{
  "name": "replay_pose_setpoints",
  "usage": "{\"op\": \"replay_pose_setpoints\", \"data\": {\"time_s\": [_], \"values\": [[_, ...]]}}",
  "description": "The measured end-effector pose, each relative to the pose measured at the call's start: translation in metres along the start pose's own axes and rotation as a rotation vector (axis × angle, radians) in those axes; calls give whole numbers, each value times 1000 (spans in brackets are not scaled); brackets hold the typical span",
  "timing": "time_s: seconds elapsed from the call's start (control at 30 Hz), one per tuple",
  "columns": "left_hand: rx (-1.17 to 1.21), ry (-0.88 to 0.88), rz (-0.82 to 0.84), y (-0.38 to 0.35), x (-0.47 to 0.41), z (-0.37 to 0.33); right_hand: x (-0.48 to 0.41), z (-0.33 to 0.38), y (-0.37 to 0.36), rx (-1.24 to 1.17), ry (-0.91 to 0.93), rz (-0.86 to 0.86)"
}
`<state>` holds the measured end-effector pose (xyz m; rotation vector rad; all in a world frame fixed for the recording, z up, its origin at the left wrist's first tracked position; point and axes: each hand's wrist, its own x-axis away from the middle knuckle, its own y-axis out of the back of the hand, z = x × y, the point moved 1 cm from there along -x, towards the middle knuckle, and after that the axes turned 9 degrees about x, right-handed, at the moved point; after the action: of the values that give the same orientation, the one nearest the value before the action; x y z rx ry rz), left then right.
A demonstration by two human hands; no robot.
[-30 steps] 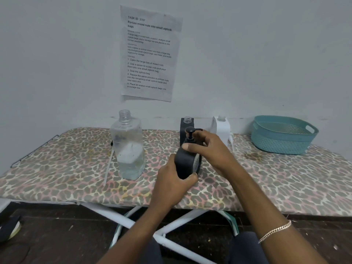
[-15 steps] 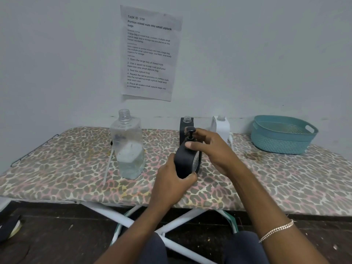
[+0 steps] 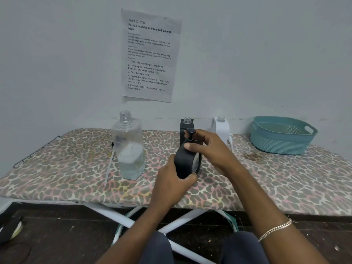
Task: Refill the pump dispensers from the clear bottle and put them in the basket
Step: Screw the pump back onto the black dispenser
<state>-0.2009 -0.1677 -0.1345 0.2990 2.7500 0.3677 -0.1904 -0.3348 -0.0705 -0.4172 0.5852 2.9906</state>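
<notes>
A black pump dispenser (image 3: 185, 164) stands on the leopard-print board (image 3: 66, 168) in front of me. My left hand (image 3: 171, 185) grips its lower body. My right hand (image 3: 207, 147) holds its black pump head (image 3: 190, 133) at the neck. Left of it stands the clear bottle (image 3: 129, 149), uncapped and partly filled with clear liquid. Behind are a second black dispenser (image 3: 185, 124) and a white dispenser (image 3: 221, 128), both with open necks. The teal basket (image 3: 282, 136) sits at the right.
A loose pump tube (image 3: 109, 168) lies on the board left of the clear bottle, and a white one (image 3: 231, 142) lies beside the white dispenser. A printed sheet (image 3: 150, 56) hangs on the wall. The board's white legs (image 3: 122, 218) cross below the front edge.
My right hand has turned around the pump head, and the pump nozzle has swung with it. The left hand stays on the dispenser body.
</notes>
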Motion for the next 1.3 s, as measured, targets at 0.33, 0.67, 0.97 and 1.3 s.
{"op": "replay_pose_setpoints", "data": {"time_s": [0.33, 0.67, 0.97, 1.3], "values": [[39, -15, -8, -1, 1, 0, -4, -4, 3, -188, -76, -15], [32, -3, -25, -3, -1, 6, 18, 3, -32, 19, -85, -439], [91, -9, -37, -3, 0, 1, 23, 11, -54, 12, -127, -612], [3, -48, -62, -3, -1, 2, 20, 3, -79, 78, -134, -750]]}}
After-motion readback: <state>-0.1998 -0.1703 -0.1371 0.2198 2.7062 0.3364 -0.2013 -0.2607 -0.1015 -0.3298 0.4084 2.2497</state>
